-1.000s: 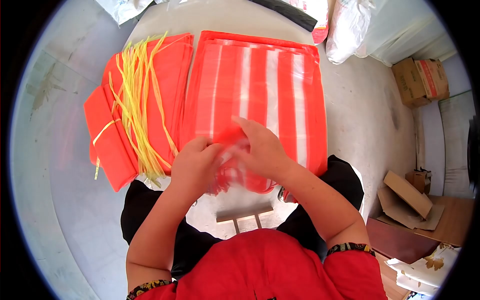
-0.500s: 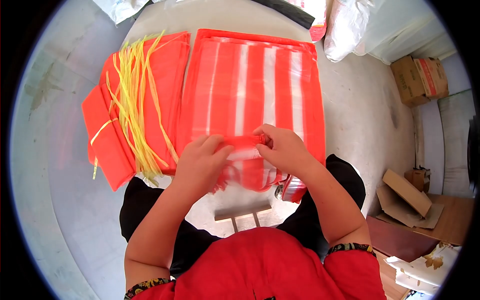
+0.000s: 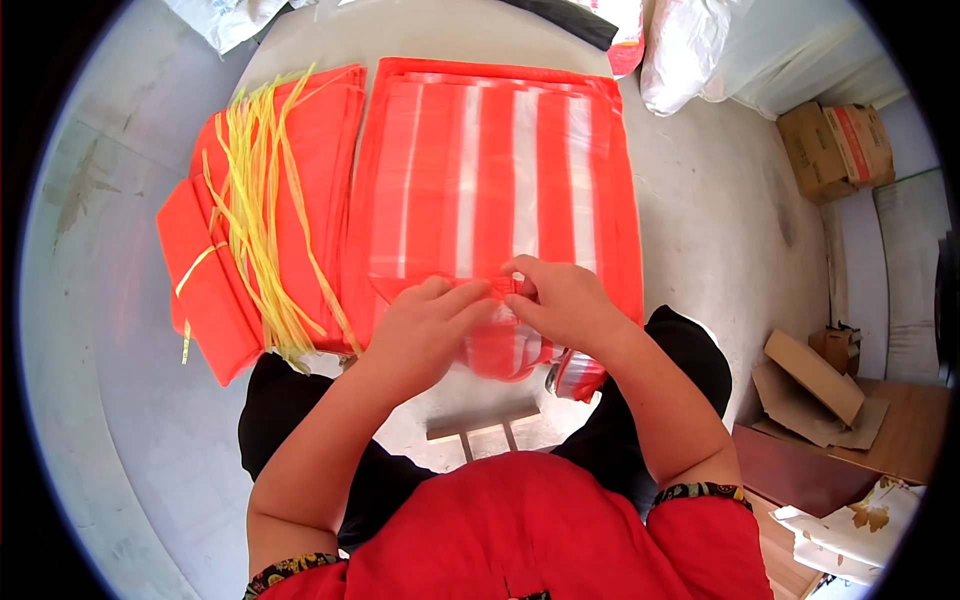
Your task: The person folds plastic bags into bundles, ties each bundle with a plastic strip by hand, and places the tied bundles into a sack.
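A stack of red plastic sheets with clear stripes (image 3: 495, 170) lies in front of me. At its near edge, my right hand (image 3: 560, 300) pinches gathered red plastic between thumb and fingers. My left hand (image 3: 430, 325) rests beside it on the same plastic, fingers bent and close together; its fingertips nearly meet the right ones. Left of the stack are folded red sheets (image 3: 335, 190) with a bunch of yellow strips (image 3: 262, 200) across them. A folded red bundle (image 3: 215, 290) tied with a yellow strip sits at the far left.
The pale table (image 3: 440, 35) shows behind the stacks. A dark roll (image 3: 565, 20) and white bags (image 3: 685, 55) are at the back. Cardboard boxes (image 3: 830, 150) stand on the right, with an opened carton (image 3: 815, 385) lower down. A wooden bar (image 3: 480, 420) is between my knees.
My hands have come closer together over the plastic, and the left one now lies flatter on it. The stacks appear shifted slightly left in the view.
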`<state>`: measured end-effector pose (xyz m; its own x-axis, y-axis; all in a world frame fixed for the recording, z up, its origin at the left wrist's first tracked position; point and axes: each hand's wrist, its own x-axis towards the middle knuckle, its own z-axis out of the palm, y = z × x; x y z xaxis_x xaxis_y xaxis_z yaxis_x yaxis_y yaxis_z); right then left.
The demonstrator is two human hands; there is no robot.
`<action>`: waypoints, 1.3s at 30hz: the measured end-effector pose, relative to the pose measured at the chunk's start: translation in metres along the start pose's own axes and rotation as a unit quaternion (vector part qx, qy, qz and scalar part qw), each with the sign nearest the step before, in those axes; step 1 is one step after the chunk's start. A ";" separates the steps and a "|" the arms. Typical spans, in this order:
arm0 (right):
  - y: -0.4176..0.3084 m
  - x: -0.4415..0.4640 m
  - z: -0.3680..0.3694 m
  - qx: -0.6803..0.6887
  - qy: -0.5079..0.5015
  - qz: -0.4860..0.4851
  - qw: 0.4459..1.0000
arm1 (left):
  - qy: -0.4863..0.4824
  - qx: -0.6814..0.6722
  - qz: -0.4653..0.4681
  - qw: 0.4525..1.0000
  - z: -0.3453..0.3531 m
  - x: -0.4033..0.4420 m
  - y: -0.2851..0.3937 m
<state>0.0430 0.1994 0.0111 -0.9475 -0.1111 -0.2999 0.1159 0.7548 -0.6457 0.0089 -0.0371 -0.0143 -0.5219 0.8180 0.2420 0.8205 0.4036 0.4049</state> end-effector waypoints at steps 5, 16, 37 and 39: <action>0.012 -0.016 -0.001 -0.109 0.089 -0.170 0.975 | 0.008 -0.004 0.038 0.999 0.001 0.001 -0.003; 0.024 -0.025 0.017 -0.178 0.045 -0.357 0.916 | -0.008 -0.030 0.038 0.999 -0.002 0.002 -0.003; 0.074 -0.044 -0.061 -0.054 0.195 0.049 0.978 | -0.048 -0.282 -0.168 0.943 -0.016 0.009 0.000; 0.087 -0.048 -0.055 -0.041 0.183 0.034 0.982 | -0.033 -0.296 -0.161 0.941 -0.015 0.009 -0.001</action>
<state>0.0820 0.3056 0.0079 -0.9837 0.1696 -0.0589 0.1727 0.8040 -0.5691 0.0001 -0.0360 0.0010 -0.6890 0.7243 -0.0252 0.3376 0.3514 0.8732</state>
